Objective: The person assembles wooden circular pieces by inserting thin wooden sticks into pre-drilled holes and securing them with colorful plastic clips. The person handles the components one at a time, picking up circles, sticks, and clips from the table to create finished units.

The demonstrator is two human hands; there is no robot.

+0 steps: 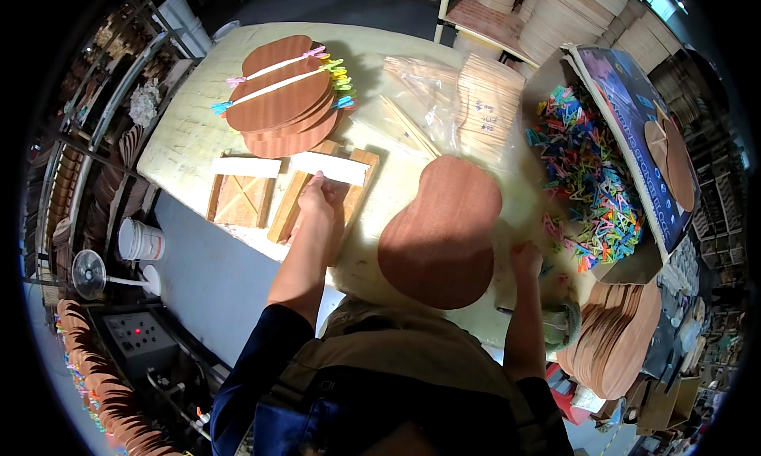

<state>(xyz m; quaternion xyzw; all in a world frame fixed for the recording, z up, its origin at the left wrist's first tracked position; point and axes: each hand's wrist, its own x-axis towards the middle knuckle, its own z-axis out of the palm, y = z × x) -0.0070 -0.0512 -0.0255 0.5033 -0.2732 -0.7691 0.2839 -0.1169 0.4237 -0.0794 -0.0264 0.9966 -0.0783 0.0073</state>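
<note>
My left hand (315, 196) reaches over a small wooden frame (361, 188), its fingertips drawn together at the lower edge of a white strip (331, 168) lying across the top. A second wooden frame (242, 196) with a crossed brace and its own white strip stands to its left. In front of me lies a guitar-shaped brown wooden panel (442, 232), which neither hand touches. My right hand (525, 261) is closed just right of that panel, near a few loose clips; whatever is inside its fingers is hidden.
Stacked brown panels (287, 99) with pale strips and coloured clips lie at the far left. Thin wooden sticks (485, 107) rest beyond the panel, some in a plastic bag (432, 95). At the right stands a box (650, 254) full of coloured clips (587, 178); more panels (614, 341) lean below.
</note>
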